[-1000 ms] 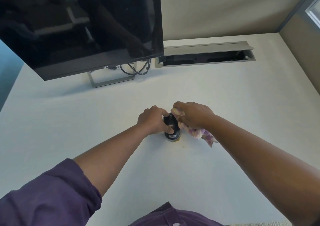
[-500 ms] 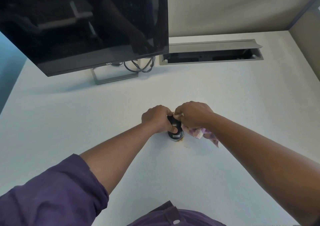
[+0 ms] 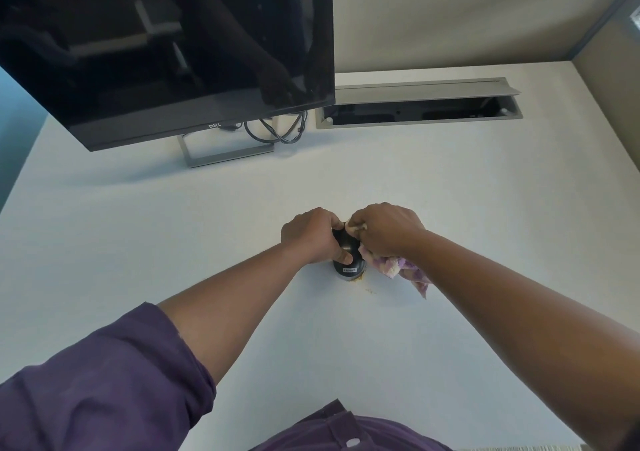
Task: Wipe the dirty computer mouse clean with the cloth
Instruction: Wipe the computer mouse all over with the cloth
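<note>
A black computer mouse [image 3: 349, 256] rests on the white desk [image 3: 173, 242] in the middle of the view, its labelled rear end facing me. My left hand [image 3: 309, 236] grips its left side, thumb on its back. My right hand [image 3: 386, 230] presses a bunched purple-and-cream cloth [image 3: 405, 268] against the mouse's right side and front. The cloth's loose end trails down to the right under my wrist. Yellowish crumbs [image 3: 367, 288] lie on the desk just beside the mouse's rear. The mouse's front is hidden by my fingers.
A dark monitor [image 3: 166, 45] on a metal stand [image 3: 225, 152] fills the upper left, with black cables [image 3: 277, 132] behind it. An open cable tray [image 3: 415, 111] is set into the desk at the back. Partition walls close the back and right.
My right hand with the cloth has shifted slightly up along the mouse. The left hand keeps its grip. The camera has tilted a little.
</note>
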`<state>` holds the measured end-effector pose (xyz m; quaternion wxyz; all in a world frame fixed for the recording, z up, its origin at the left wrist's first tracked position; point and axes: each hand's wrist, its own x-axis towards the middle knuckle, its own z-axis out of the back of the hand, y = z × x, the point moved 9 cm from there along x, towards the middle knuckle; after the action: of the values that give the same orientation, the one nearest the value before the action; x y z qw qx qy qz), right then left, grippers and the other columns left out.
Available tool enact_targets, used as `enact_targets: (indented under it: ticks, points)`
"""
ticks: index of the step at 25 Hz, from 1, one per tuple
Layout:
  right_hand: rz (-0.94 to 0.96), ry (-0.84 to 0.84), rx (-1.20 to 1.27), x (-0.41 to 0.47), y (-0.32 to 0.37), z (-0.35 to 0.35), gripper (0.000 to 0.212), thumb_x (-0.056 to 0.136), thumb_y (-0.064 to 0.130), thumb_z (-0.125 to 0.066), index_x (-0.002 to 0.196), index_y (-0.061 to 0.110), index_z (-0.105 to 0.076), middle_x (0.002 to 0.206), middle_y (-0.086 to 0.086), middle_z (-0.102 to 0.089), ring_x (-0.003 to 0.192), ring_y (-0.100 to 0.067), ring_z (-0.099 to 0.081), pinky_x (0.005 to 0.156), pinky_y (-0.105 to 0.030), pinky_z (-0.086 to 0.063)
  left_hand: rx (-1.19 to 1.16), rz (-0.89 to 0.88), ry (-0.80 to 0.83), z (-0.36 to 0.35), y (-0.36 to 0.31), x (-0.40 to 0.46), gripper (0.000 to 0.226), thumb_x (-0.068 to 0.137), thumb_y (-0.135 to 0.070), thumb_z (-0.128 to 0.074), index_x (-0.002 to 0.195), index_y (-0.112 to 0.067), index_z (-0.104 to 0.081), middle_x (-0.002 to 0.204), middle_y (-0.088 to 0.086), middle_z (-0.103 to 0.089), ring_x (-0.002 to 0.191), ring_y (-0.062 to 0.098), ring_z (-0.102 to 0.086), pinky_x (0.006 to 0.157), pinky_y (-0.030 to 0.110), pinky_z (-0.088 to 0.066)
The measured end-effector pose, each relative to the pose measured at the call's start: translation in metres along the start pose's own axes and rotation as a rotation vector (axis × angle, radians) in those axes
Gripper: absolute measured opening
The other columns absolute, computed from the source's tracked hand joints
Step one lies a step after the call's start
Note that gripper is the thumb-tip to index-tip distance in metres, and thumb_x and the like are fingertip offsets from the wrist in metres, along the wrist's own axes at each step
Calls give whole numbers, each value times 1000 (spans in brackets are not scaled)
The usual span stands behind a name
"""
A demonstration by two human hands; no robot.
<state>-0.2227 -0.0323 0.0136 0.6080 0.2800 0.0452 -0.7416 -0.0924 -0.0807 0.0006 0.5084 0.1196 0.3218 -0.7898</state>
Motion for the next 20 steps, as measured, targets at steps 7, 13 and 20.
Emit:
enact_targets:
  ticks: [7, 13, 20]
  points:
    - [22, 43, -9, -5, -1, 4, 24, 82, 23, -49, 83, 42, -65, 82, 14, -64, 77, -12, -57, 58, -30, -35, -14, 22, -2, -1, 1, -1, 79, 53, -54, -95, 125, -39, -67, 110, -15, -66, 104, 17, -64, 75, 28, -45]
    - [31, 125, -86, -19, -18, 0, 23, 76, 23, -44, 87, 36, -59, 75, 12, -65, 71, -12, -59, 55, -30, -34, -26, 24, -5, 0, 1, -2, 83, 53, -55, -95, 129, -38, -64, 119, -15, -65, 110, 17, -62, 76, 29, -42]
    - [118, -52, -51, -12, 10, -2, 23, 91, 30, -54, 105, 47, -63, 96, 13, -57, 90, -19, -60, 65, -34, -43, -40, 35, 24, -1, 0, -4, 58, 52, -51, -94, 103, -42, -69, 84, -23, -61, 92, 16, -66, 62, 26, -40]
